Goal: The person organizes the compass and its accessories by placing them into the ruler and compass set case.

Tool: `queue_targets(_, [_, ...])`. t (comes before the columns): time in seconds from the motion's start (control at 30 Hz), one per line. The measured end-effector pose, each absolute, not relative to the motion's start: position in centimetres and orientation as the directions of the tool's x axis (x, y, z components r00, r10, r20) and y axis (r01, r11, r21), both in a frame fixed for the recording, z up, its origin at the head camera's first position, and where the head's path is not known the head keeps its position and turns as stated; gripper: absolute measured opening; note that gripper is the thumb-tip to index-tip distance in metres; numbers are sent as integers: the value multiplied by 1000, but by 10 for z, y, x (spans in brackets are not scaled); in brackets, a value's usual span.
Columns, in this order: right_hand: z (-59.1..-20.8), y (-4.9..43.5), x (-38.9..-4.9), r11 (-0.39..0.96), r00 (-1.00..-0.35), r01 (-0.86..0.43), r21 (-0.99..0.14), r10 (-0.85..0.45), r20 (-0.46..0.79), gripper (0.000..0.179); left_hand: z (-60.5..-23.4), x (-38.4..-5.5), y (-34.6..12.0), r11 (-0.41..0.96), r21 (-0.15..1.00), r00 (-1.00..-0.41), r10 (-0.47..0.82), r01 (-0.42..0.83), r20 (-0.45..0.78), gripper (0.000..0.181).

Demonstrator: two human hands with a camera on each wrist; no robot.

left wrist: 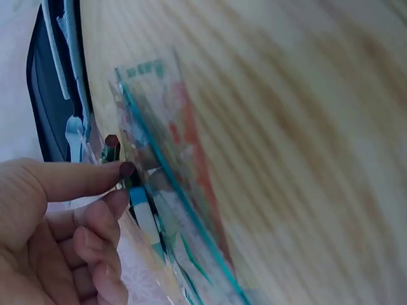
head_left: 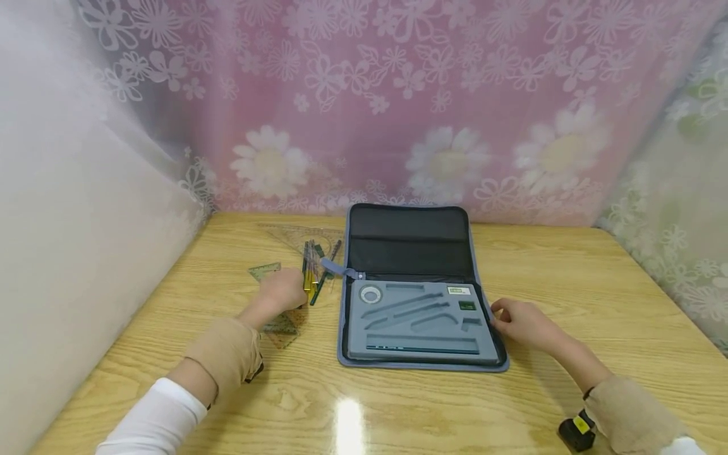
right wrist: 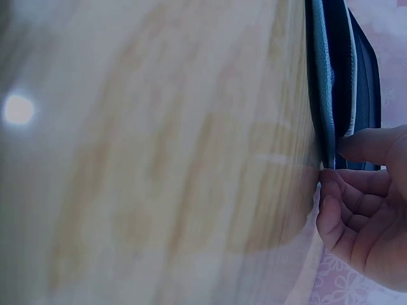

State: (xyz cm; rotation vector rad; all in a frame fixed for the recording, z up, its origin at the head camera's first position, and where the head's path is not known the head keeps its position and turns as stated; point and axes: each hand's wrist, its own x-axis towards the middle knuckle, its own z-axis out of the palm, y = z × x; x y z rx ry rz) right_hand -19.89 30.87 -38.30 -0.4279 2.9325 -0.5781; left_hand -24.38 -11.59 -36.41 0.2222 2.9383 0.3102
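Note:
An open zip case [head_left: 344,328] lies in the middle of the table. Its grey tray [head_left: 421,325] has shaped recesses; a dark green pencil [head_left: 421,349], a round white tape-like ring [head_left: 371,294], a white eraser-like block [head_left: 458,291] and a small green block [head_left: 467,306] sit in it. To the left, my left hand [head_left: 281,291] is among loose stationery, finger and thumb pinching the end of a dark pencil [left wrist: 127,169]. Clear rulers [left wrist: 184,190] stand close beside it. My right hand [head_left: 523,322] pinches the case's right edge [right wrist: 325,95] between thumb and fingers.
Several pencils and pens [head_left: 311,268] lie between my left hand and the case, beside a large clear set square [head_left: 296,235]. A small green set square [head_left: 264,270] lies farther left. The blue strap [head_left: 335,268] sticks out leftward from the case. A flowered curtain [head_left: 364,126] hangs behind.

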Motion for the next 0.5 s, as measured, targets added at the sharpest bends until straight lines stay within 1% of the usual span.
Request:
queue_targets(0.1, [-383, 309, -199, 887, -952, -252, -387, -300, -68, 25, -364, -243, -115, 970, 201, -977, 163, 134, -139, 36])
queue_targets(0.23, [-383, 309, -198, 888, -951, -245, -389, -298, -82, 26, -365, -242, -115, 969, 193, -975, 182, 156, -127, 39])
queue_targets(0.33, [-383, 309, -198, 886, -950, -254, -388, -305, -75, 26, -367, -240, -116, 969, 178, -973, 196, 173, -124, 42])
queue_targets(0.5, [-383, 309, -198, 878, -946, -274, -392, -320, -56, 25, -367, -237, -116, 970, 160, -975, 201, 184, -96, 40])
